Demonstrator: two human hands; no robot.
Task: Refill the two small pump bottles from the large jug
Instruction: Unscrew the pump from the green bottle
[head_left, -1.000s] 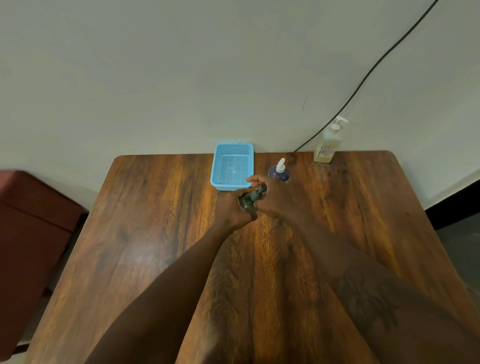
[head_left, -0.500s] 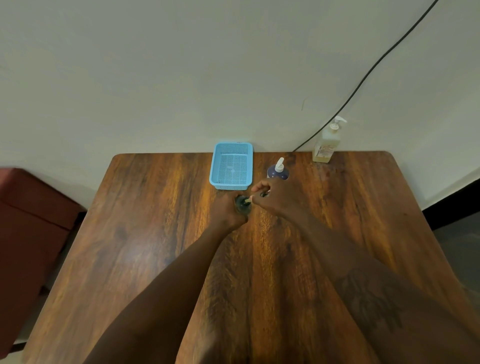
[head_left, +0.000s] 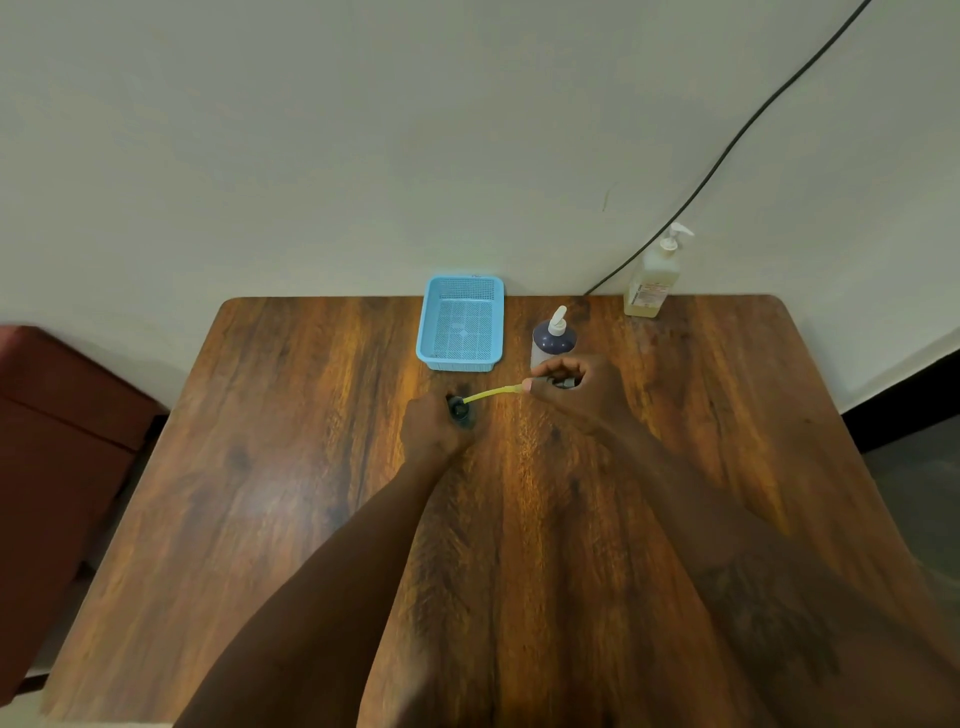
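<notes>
Gripping small dark bottle (head_left: 460, 410) in left hand (head_left: 431, 432), right hand (head_left: 582, 387) pinching pump head (head_left: 563, 382) (yellow tube (head_left: 493, 392) slanting between).

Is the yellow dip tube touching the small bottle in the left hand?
Cannot tell. In the head view the yellow dip tube ends at the small bottle's mouth, too small to show contact or gap.

Wooden worktop (head_left: 260, 519) fills the lower frame, its far edge against a pale wall (head_left: 311, 130). Top centre, a light-blue mesh basket (head_left: 460, 365) sits at that far edge. A black cable (head_left: 722, 156) slants down the wall from upper right. Far left, reddish-brown furniture (head_left: 62, 415) is partly cut off.
</notes>
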